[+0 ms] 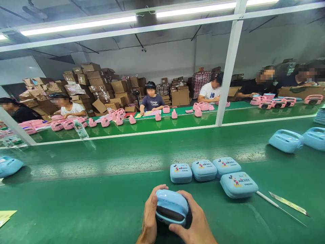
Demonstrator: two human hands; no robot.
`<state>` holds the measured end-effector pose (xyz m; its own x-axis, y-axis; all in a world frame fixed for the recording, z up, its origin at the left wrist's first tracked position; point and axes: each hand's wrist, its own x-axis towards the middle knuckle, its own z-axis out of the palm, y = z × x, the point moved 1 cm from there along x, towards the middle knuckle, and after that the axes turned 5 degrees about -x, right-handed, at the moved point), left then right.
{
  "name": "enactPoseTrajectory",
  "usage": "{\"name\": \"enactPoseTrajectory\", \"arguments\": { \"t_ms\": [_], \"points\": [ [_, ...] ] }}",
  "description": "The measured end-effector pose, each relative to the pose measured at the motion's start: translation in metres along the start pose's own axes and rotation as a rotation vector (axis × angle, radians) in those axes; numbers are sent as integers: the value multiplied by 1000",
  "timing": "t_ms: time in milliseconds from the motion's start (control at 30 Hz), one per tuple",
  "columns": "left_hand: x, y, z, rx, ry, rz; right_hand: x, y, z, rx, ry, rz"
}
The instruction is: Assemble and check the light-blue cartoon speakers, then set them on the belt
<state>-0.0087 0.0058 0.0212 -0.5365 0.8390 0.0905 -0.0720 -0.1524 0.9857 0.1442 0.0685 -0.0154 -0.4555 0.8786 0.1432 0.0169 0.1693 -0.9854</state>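
A glossy light-blue portable speaker [170, 200] with a dark slot and black side is held between both hands, just above the green work surface. My left hand [150, 213] grips its left end, thumb along the edge. On the other end, my right hand [194, 217] wraps round, with the thumb below and fingers on the far side. Its underside is hidden. Beyond the hands lie several light-blue zip cases with cartoon prints, the nearest case [239, 185] to the right of my right hand.
A thin white-handled tool [267, 199] and a patterned strip [288, 204] lie at right. Blue handled speakers [286, 140] stand at far right; another blue speaker [9, 166] is at left. A white post [230, 64] rises ahead. Co-workers sit across, beside pink speakers [119, 118].
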Motion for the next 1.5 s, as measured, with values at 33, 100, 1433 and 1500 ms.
{"name": "enactPoseTrajectory", "arguments": {
  "t_ms": [33, 100, 1433, 1500],
  "points": [
    [0, 0, 1, 40, 31, 6, -2, 2, 2, -87, -6, -6],
    [1, -2, 4, 67, 62, 22, -5, 3, 6, -187, -72, -10],
    [-18, -6, 30, 366, -220, -62, 21, -4, -24, 111, 148, 45],
    [-20, -4, 33, 378, -229, -61, 20, -2, -23, 70, 217, 59]
  ]
}}
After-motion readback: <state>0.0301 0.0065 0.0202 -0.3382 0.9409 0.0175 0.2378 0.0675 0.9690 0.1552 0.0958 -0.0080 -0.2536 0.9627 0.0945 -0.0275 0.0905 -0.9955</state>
